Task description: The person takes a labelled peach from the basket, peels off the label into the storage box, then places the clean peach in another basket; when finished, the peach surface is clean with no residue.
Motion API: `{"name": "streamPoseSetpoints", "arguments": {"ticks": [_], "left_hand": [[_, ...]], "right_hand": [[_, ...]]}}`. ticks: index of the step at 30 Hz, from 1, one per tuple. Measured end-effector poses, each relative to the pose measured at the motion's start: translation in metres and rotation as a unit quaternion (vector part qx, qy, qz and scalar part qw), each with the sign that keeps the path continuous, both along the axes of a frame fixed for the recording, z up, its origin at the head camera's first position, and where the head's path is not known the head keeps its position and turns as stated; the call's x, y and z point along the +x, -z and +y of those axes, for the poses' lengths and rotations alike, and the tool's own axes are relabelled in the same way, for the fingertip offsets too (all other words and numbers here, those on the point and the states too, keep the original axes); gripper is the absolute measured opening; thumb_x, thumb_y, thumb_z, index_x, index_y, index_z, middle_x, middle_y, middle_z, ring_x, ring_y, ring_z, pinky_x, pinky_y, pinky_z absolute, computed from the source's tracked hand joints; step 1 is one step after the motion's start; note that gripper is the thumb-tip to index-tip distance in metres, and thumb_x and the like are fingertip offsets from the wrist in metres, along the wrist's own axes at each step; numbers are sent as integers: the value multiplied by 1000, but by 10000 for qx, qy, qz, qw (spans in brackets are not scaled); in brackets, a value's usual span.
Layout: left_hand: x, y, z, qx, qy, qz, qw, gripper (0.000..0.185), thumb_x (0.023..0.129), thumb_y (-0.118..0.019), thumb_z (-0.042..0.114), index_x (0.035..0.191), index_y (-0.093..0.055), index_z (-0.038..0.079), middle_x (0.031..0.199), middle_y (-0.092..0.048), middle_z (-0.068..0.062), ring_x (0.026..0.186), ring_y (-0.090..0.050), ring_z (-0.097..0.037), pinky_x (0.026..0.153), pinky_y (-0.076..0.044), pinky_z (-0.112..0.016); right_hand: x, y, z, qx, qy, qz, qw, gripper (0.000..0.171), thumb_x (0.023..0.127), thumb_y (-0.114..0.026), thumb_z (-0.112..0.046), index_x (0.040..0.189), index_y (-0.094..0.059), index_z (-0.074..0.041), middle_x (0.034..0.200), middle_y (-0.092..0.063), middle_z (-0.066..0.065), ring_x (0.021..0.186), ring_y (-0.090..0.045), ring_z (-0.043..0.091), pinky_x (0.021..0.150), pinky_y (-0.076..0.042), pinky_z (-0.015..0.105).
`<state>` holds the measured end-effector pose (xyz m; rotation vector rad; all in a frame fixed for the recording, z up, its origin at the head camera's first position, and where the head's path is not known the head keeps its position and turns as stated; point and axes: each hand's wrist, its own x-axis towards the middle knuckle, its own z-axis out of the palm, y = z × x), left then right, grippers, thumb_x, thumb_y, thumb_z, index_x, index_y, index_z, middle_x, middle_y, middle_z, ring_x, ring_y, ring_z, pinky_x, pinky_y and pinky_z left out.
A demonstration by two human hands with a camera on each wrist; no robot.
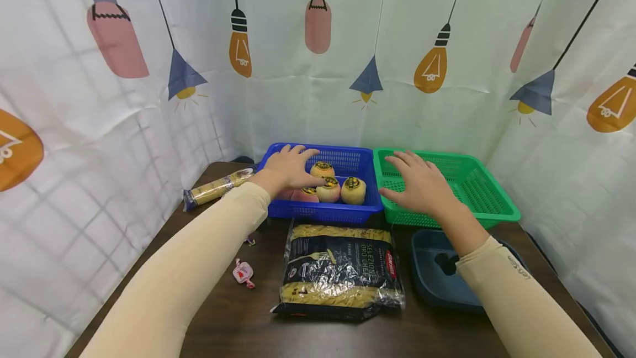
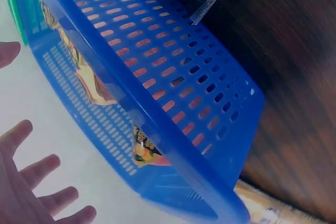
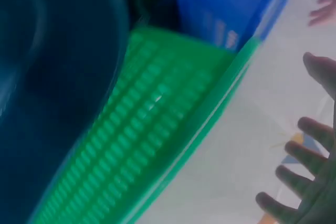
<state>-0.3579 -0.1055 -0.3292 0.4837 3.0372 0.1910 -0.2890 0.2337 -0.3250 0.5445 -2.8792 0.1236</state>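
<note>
My left hand [image 1: 293, 167] is spread over the left half of the blue basket [image 1: 348, 152], fingers straight, thumb close to several round peach-and-yellow fruits [image 1: 329, 189] with black labels lying in it. I cannot tell whether it touches them. The left wrist view shows the same fingers [image 2: 31, 182] apart and holding nothing above the blue basket's wall [image 2: 173, 77]. My right hand [image 1: 419, 184] hovers with spread fingers over the near left corner of the green basket [image 1: 477, 181]. In the right wrist view its fingers [image 3: 310, 182] are straight above the green mesh [image 3: 157, 129].
A large bag of penne [image 1: 340, 269] lies in front of the blue basket. A dark tray [image 1: 432, 286] holding a black object [image 1: 447, 263] sits front right. A spaghetti pack [image 1: 218, 187] and a pink candy [image 1: 243, 273] lie on the left. Curtains close in three sides.
</note>
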Motion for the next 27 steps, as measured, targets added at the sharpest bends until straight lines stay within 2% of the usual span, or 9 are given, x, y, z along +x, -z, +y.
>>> {"name": "streamPoseSetpoints", "arguments": {"ticks": [6,8,10,13,16,19,21,24,27], "left_hand": [[12,-3,1,-256,369,168,9989,95,95,-68,76,174,-38,32,181,-36,-11,168,-29,-46,132,-32,-69],[16,-3,1,-309,427,187,9984,95,95,-68,75,174,-40,30,181,-37,-11,168,-31,-45,131,-35,-69],[20,-3,2,-401,481,171,9979,95,95,-67,76,173,-41,29,180,-38,-10,167,-34,-44,129,-38,-67],[23,-1,4,-490,530,123,9973,96,95,-67,74,174,-41,27,180,-38,-10,165,-38,-43,126,-43,-67],[26,2,4,-450,544,105,9974,95,95,-68,72,173,-42,26,180,-40,-10,163,-41,-43,123,-47,-67],[26,4,2,-318,493,132,9982,89,95,-71,67,170,-47,25,177,-44,-11,161,-45,-44,121,-49,-67],[25,4,-1,-217,420,131,9988,86,95,-73,65,167,-51,24,175,-46,-12,160,-46,-44,120,-49,-68],[21,4,-6,-123,334,80,9993,82,94,-75,63,164,-55,25,173,-48,-11,159,-47,-45,119,-50,-68],[15,3,-11,-42,310,-53,9995,79,95,-77,61,162,-57,25,173,-48,-12,159,-47,-44,120,-49,-68]], "right_hand": [[27,7,-9,-1376,-16,-45,9905,84,103,-76,-52,170,-43,-14,177,-42,17,162,-40,45,124,-41,74],[38,12,-13,-2059,70,-118,9785,80,105,-75,-50,169,-44,-14,176,-42,17,161,-41,45,123,-42,72],[51,17,-19,-2936,247,-251,9553,73,106,-75,-47,165,-48,-13,171,-45,17,157,-46,43,121,-46,69],[71,26,-33,-4337,696,-644,8960,63,106,-76,-44,155,-54,-11,162,-51,16,147,-55,40,116,-53,61],[87,36,-50,-5704,1113,-1282,8036,58,107,-75,-42,148,-54,-8,155,-51,15,141,-59,38,114,-56,54],[97,46,-65,-6636,1354,-1945,7096,58,109,-72,-38,151,-48,-5,157,-48,17,142,-57,39,116,-57,49],[100,51,-71,-7028,1464,-2234,6593,63,110,-70,-35,156,-42,-3,161,-42,21,147,-53,41,118,-56,48],[100,57,-76,-7402,1666,-2437,6042,71,110,-70,-31,164,-34,-1,168,-32,25,154,-46,44,122,-53,47],[95,60,-77,-7565,1851,-2436,5781,78,111,-69,-29,170,-28,-1,174,-22,28,160,-37,47,126,-50,46]]}}
